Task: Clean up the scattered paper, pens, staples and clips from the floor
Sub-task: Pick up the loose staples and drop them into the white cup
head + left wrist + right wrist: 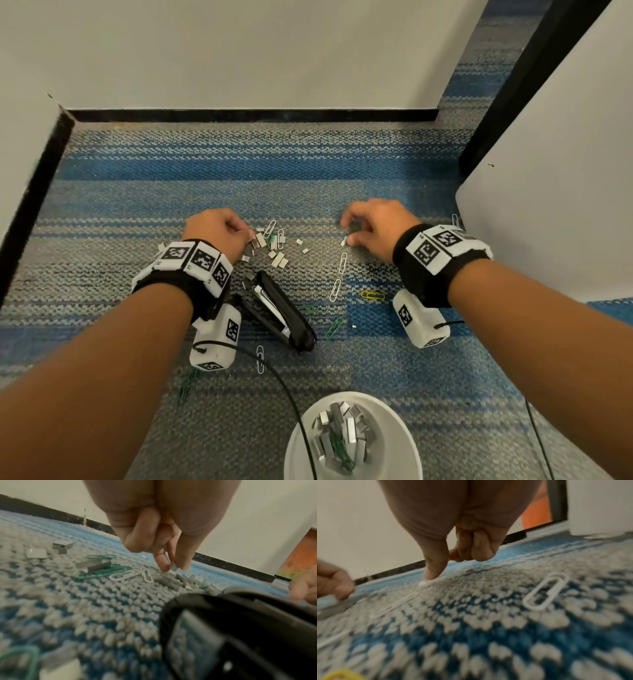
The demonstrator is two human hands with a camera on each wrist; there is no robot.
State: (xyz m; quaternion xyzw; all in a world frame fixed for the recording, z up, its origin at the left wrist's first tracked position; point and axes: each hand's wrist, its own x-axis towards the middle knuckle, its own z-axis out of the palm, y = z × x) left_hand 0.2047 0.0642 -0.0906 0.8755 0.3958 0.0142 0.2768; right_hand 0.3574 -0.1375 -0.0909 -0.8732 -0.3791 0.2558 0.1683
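A small block of staples (173,566) is pinched between thumb and fingertip of the left hand (219,230), the other fingers curled in, just above the staple pile (270,245) on the carpet (171,192). At the right hand (376,224), fingers are loosely curled and the thumb (435,566) is pressed by a white scrap (421,583); nothing is seen gripped.

No words, brands or numbers can be read anywhere; the only signs are black-and-white square coded markers on the wristbands (191,262) and on the small white camera boxes (215,337).
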